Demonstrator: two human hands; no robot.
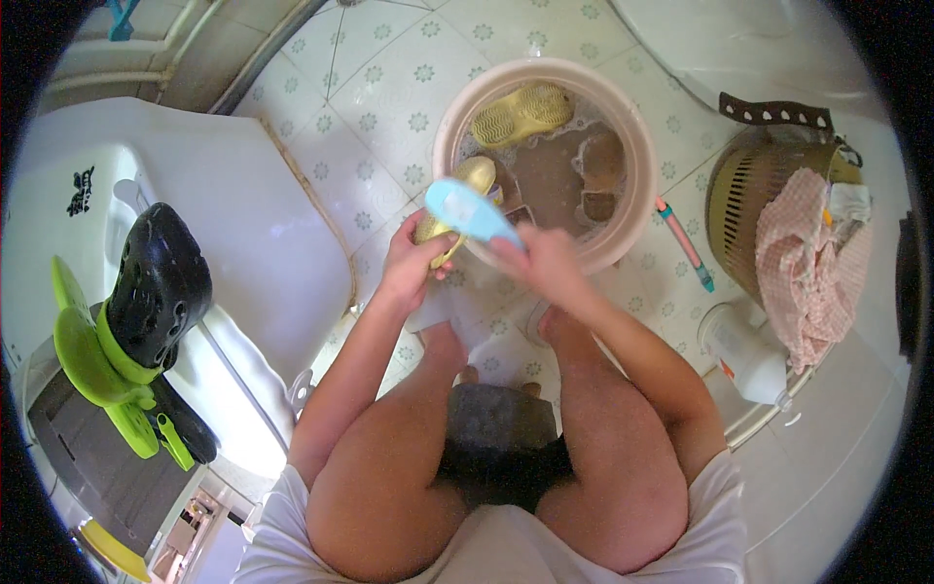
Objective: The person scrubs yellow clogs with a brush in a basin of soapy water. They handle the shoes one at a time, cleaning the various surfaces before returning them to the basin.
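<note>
My left hand (407, 261) is closed around a yellow shoe (476, 173), held at the near left rim of a pale pink basin (637, 122). In my right hand (547, 265) is a light blue scrubbing brush (457, 204), blurred by motion. Its head lies over the shoe and covers part of it; the bristles are hidden. Cloudy brown water (555, 180) with some suds fills the basin. Against the far rim rests another yellow shoe (525, 115), with its ridged sole up. Brownish shapes show in the water at the right, too murky to name.
Black clogs (161, 287) and green ones (92, 355) stand at the left by a white basin-like fixture (243, 185). To the right are an orange and teal tube (685, 243), a white bottle (744, 350) and a basket (730, 214) with a pink checked cloth (812, 263).
</note>
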